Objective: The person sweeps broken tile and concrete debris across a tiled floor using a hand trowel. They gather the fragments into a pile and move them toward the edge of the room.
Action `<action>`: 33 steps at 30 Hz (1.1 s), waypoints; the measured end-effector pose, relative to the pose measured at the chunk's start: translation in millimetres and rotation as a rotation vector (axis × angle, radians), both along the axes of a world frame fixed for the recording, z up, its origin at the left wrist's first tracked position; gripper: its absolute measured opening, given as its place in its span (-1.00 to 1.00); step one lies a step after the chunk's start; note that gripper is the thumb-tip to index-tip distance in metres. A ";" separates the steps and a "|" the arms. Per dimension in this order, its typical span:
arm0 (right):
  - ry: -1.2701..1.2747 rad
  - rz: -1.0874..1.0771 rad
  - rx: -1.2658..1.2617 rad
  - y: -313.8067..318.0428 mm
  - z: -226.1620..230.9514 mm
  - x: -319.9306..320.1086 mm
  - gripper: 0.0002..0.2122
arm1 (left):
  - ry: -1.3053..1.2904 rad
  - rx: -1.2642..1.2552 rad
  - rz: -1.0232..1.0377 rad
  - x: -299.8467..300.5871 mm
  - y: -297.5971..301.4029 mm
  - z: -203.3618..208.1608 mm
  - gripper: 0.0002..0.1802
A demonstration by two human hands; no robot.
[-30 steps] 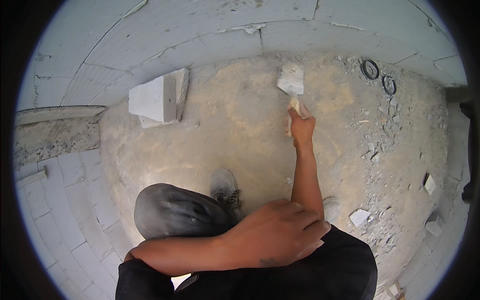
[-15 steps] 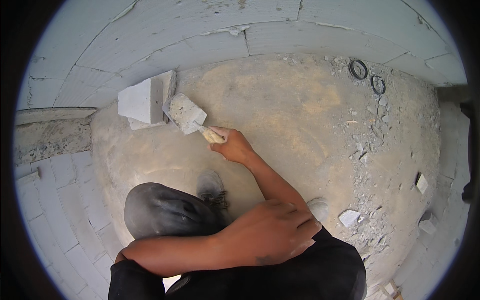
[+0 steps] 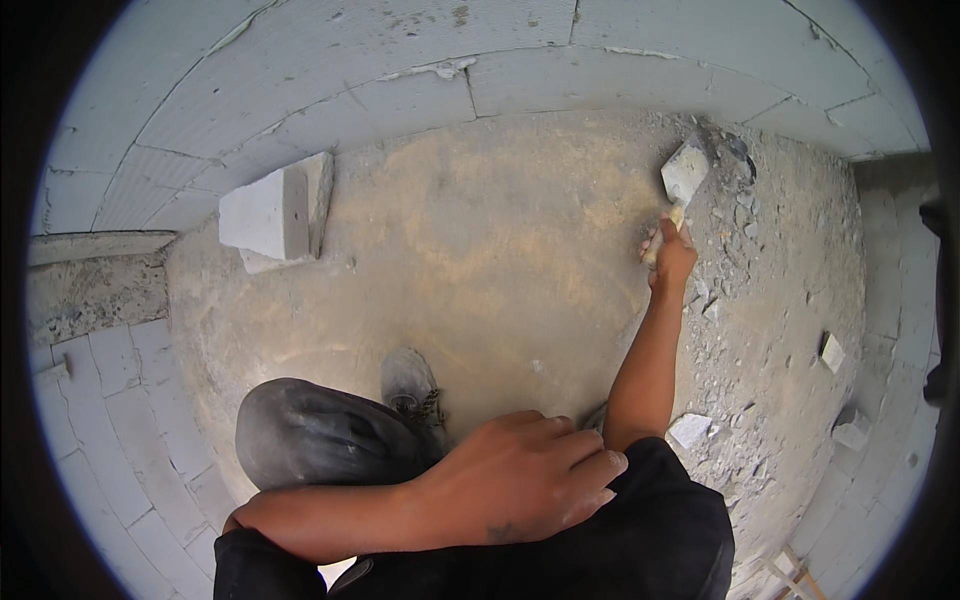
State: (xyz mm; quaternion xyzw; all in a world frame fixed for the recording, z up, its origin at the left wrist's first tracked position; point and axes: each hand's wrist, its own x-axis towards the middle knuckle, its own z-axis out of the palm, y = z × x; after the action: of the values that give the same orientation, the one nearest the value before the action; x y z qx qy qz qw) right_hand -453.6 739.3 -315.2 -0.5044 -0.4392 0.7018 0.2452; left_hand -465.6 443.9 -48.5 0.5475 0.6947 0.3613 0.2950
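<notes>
Your right hand [image 3: 672,258] clasps the trowel [image 3: 684,175] over floor rubble [image 3: 738,225]; your left hand [image 3: 520,475] rests spread on your knee [image 3: 640,520].

The trowel [image 3: 685,172] handle is hidden inside the right hand [image 3: 672,258], and its blade tip blurs into the rubble [image 3: 745,215]. The shoe [image 3: 410,385] is half covered by the knee [image 3: 310,435]. The left hand [image 3: 520,480] hides the thigh beneath it. A wooden piece [image 3: 790,572] is cut off by the picture's dark rim.
</notes>
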 end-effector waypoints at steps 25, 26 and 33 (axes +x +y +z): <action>-0.859 1.201 0.746 55.0 139.0 179.7 -0.54 | -0.005 -0.071 -0.008 -11.4 33.4 -9.5 -0.68; -0.778 1.198 0.520 27.1 125.3 177.4 -0.52 | 0.000 -0.103 0.002 -10.4 35.9 -14.5 -0.68; -0.373 1.585 0.708 -114.5 14.1 70.4 -0.60 | 0.036 -0.259 -0.061 3.0 64.6 -36.0 -0.69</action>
State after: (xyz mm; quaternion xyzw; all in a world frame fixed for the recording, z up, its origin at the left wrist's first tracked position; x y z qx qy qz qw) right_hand -383.3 624.7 -301.1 -0.0526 -0.8835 0.3946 -0.2469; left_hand -462.5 508.5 -84.5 0.5322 0.7237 0.2497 0.3615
